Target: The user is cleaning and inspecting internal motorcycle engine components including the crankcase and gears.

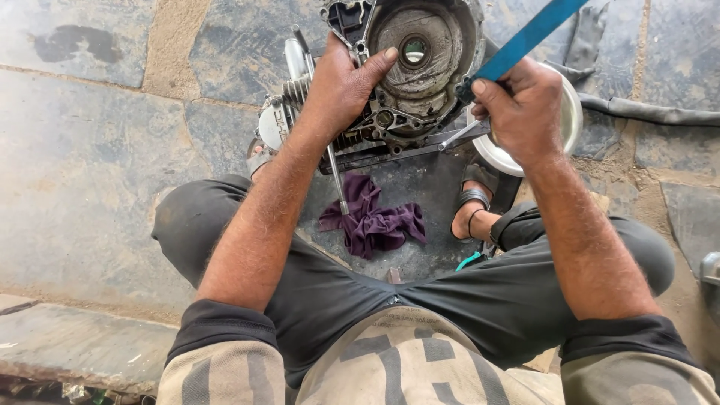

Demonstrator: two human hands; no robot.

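We are bracing the engine crankcase (409, 71) on the stone floor (90, 150) with our left hand (341, 82) clasping its rim, while our right hand (521, 109), fist closed, is working a blue-handled tool (525, 37) against its edge.
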